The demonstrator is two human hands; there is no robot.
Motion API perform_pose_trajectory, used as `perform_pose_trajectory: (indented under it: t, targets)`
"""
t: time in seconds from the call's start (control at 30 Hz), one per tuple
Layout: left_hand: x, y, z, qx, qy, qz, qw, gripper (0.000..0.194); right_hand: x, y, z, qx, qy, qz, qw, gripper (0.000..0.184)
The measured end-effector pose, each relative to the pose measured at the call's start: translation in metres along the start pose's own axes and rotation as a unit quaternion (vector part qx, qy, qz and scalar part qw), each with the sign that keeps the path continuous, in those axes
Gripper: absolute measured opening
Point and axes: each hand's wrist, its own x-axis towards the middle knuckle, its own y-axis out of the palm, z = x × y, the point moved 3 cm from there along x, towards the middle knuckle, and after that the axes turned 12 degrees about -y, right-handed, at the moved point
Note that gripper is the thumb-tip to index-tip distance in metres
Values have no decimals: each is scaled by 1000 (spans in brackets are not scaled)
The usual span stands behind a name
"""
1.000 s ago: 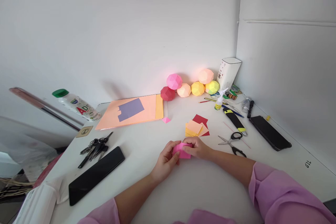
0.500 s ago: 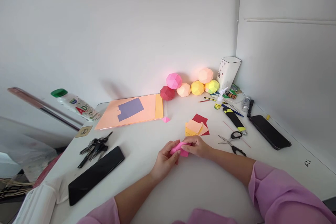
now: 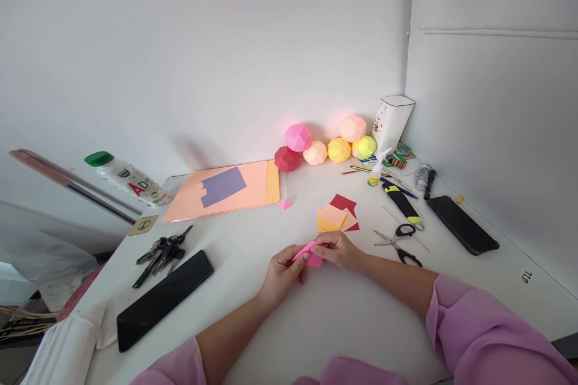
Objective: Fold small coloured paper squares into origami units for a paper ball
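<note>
Both my hands meet over the middle of the white table [image 3: 343, 325], pinching a small pink paper piece [image 3: 310, 253]. My left hand [image 3: 283, 274] grips its left end with closed fingers. My right hand [image 3: 342, 250] pinches its right end from above. Just behind my hands lies a small stack of paper squares [image 3: 336, 217] in orange, yellow and dark red. A tiny pink folded piece [image 3: 285, 204] sits further back on the table.
Several folded paper balls [image 3: 325, 143] line the wall beside a white container [image 3: 392, 121]. Scissors [image 3: 400, 240], a utility knife [image 3: 403, 203], a glue bottle [image 3: 376, 172] and a phone [image 3: 462, 224] lie right. Orange sheets [image 3: 226, 187], keys [image 3: 162, 249], a black case [image 3: 165, 298] and a bottle [image 3: 129, 177] lie left.
The pink paper has been folded flatter between my fingers, from a broad face-on piece to a narrow tilted strip. Both hands stay in the same spot.
</note>
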Motion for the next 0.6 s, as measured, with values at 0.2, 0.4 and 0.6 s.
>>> perform_pose_trajectory:
  t: [0.2,0.4,0.6]
  targets:
    - [-2,2,6,-26,-31,23,999,54,0,0,-2,-15,10,14,1000,26]
    - [1,-2,3,-90,-31,18,995,51,-3,1,-5,-10,18,11,1000,28]
    - [1,-4,-1,-93,-56,-66,992,41,-7,2,2,-179,-131,-111,969,24]
